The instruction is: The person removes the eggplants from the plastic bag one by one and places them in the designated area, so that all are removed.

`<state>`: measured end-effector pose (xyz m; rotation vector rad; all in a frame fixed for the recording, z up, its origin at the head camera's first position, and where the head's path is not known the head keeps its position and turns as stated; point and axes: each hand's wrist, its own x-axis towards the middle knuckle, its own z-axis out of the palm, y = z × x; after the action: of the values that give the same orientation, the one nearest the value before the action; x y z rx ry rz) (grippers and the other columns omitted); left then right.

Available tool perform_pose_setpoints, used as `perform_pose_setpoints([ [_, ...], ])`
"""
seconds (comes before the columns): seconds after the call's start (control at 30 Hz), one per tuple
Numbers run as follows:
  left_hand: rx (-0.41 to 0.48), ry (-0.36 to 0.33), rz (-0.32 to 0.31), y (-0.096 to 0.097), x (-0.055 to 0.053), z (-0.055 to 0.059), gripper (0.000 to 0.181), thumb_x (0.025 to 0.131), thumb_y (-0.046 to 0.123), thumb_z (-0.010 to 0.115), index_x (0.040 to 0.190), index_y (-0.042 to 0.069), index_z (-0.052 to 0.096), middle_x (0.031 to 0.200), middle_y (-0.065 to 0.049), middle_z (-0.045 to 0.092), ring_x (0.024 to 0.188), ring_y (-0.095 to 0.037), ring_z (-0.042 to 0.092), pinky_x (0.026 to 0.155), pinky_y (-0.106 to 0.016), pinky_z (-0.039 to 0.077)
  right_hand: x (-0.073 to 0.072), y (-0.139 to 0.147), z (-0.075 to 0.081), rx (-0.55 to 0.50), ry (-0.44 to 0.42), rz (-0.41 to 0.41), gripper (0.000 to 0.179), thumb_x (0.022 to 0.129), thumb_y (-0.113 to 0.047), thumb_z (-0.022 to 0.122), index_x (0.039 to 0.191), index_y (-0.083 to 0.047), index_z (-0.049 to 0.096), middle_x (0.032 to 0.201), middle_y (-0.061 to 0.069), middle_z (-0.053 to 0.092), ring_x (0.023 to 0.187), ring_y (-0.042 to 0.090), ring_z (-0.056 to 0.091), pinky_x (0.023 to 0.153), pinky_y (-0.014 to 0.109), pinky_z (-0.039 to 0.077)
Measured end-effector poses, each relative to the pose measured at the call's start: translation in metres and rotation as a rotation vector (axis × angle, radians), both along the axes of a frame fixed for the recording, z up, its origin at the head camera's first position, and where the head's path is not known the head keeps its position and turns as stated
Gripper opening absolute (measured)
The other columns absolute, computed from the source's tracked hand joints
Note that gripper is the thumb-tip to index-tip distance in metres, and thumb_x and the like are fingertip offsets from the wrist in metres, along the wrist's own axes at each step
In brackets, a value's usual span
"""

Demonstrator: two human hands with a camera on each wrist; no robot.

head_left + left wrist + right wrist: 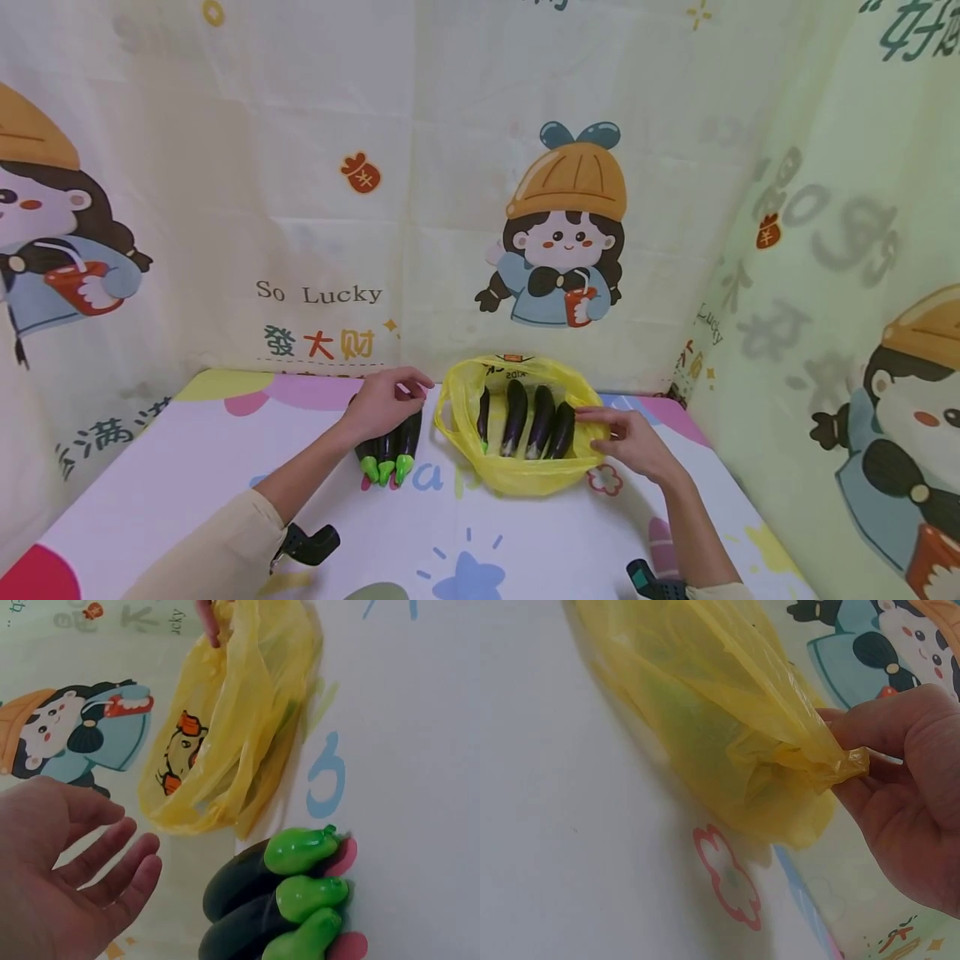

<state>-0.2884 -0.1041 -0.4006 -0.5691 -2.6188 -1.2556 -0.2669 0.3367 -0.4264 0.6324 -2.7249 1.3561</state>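
A yellow plastic bag (517, 477) stands with its mouth spread wide, and several dark purple eggplants (540, 421) lie side by side inside it. My right hand (633, 437) pinches the bag's right rim; in the right wrist view a bunched piece of the plastic sits between thumb and fingers. To the left of the bag, three eggplants (386, 450) with green caps lie together on the table. Over their far ends hovers my left hand (386, 404). In the left wrist view its fingers (124, 877) are loosely bent, apart from the eggplants and holding nothing.
The table (420, 533) wears a white cover with colourful prints. Behind it hangs a cream curtain (315, 225) with cartoon figures, and another curtain (810, 350) closes off the right side.
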Motion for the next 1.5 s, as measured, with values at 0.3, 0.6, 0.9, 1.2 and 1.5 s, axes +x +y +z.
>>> perform_pose_setpoints([
  [0.3,-0.017,-0.037,-0.202,0.025,-0.009,0.003,0.02,0.095,0.012,0.072,0.115,0.012,0.076,0.094,0.002,0.071,0.079,-0.015,0.063,0.07,-0.028,0.055,-0.001,0.0,-0.002,-0.012,-0.008,0.001,0.038,0.092,0.001,0.07,0.13,-0.002,0.072,0.144,0.019,0.063,0.134,0.045,0.053,0.084,0.022,0.058],
  [0.6,-0.05,-0.058,-0.274,0.049,-0.015,0.006,0.021,0.094,0.009,0.073,0.114,0.016,0.077,0.092,0.003,0.068,0.077,-0.016,0.062,0.067,-0.026,0.055,-0.001,0.002,-0.005,-0.045,-0.023,0.009,0.037,0.092,0.001,0.07,0.129,0.001,0.072,0.145,0.02,0.062,0.14,0.048,0.049,0.089,0.02,0.057],
  [0.9,-0.068,-0.057,-0.332,0.069,-0.024,0.002,0.02,0.094,0.011,0.073,0.112,0.02,0.076,0.092,0.004,0.07,0.079,-0.014,0.065,0.068,-0.026,0.057,-0.001,0.002,-0.004,-0.058,-0.018,0.017,0.035,0.092,0.002,0.07,0.127,0.002,0.072,0.145,0.022,0.061,0.14,0.049,0.048,0.088,0.02,0.057],
  [1.2,-0.046,-0.059,-0.38,0.086,-0.032,0.003,0.021,0.094,0.008,0.07,0.113,0.017,0.077,0.091,0.004,0.069,0.073,-0.016,0.063,0.065,-0.025,0.053,-0.002,0.003,-0.007,-0.042,-0.02,0.001,0.036,0.092,0.001,0.07,0.128,0.001,0.072,0.145,0.019,0.062,0.139,0.048,0.05,0.089,0.019,0.057],
  [1.5,-0.041,-0.102,-0.371,0.098,-0.035,0.006,0.022,0.095,0.005,0.068,0.113,0.014,0.076,0.09,0.001,0.07,0.077,-0.013,0.062,0.069,-0.023,0.052,-0.001,0.004,-0.007,-0.039,-0.016,-0.006,0.036,0.092,0.0,0.071,0.127,0.0,0.073,0.145,0.018,0.063,0.14,0.047,0.049,0.09,0.018,0.056],
])
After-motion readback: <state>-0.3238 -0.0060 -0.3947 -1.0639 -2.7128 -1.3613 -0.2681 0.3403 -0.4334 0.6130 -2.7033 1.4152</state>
